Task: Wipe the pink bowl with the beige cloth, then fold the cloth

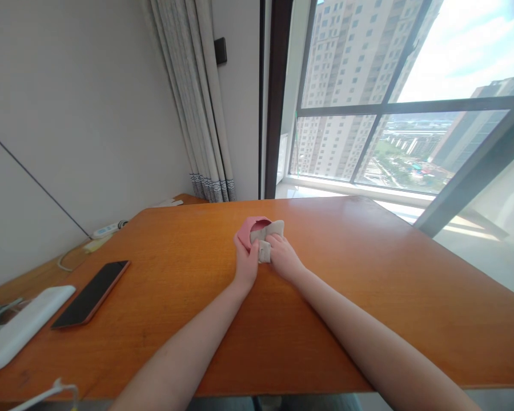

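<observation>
Near the middle of the wooden table (188, 257), my left hand (245, 265) is wrapped around a small pink hollow container (245, 233), tilted so that its dark opening shows. A light grey cloth (276, 228) lies partly in that opening and hangs down between my hands. My right hand (286, 260) is closed on the cloth, fingertips pressed into it at the container's right side. The container's exact kind cannot be made out, and my left fingers behind it are hidden.
To the left lie a dark-screened phone (92, 294) and a long white device (28, 325). A white cable end (55, 389) is at the near left edge. A power strip (107, 229) sits by the wall. Beyond the table are a curtain (197, 103) and a window (351, 108).
</observation>
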A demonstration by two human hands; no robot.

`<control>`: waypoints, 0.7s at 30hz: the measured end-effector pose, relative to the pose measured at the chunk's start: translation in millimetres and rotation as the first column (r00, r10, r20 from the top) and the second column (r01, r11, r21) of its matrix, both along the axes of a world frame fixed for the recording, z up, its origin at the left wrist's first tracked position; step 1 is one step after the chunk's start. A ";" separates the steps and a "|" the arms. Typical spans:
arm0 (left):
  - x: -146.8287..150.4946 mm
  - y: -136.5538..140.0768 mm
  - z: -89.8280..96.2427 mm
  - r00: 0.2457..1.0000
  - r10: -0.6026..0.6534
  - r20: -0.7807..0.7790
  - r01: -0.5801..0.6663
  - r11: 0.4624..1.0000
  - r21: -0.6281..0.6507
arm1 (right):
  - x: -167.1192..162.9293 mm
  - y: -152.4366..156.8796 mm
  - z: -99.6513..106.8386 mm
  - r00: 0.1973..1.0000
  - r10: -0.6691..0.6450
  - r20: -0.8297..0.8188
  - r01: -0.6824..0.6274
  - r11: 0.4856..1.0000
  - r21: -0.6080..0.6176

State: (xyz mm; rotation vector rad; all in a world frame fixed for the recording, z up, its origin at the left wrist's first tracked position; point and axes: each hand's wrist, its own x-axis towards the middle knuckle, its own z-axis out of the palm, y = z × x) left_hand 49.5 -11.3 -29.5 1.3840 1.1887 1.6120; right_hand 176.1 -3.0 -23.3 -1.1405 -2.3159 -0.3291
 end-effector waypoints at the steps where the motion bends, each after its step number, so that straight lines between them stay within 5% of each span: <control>1: -2.1 1.6 -0.4 1.000 0.000 -0.006 0.000 1.000 0.011 | 0.6 0.7 0.4 1.000 0.007 -0.005 -0.007 1.000 -0.007; 9: -25.8 12.1 7.6 0.957 -0.069 -0.282 0.074 0.997 0.009 | 11.4 4.6 5.0 0.999 0.050 0.000 -0.050 0.998 0.025; 15: -8.4 0.1 5.3 0.995 -0.044 -0.094 0.042 0.999 -0.028 | 8.0 2.6 -4.2 1.000 0.030 0.001 -0.030 0.999 0.019; 21: -16.1 5.0 16.4 0.985 -0.045 -0.167 0.060 0.995 0.083 | 9.3 4.7 1.0 0.996 0.082 0.046 -0.083 0.996 0.014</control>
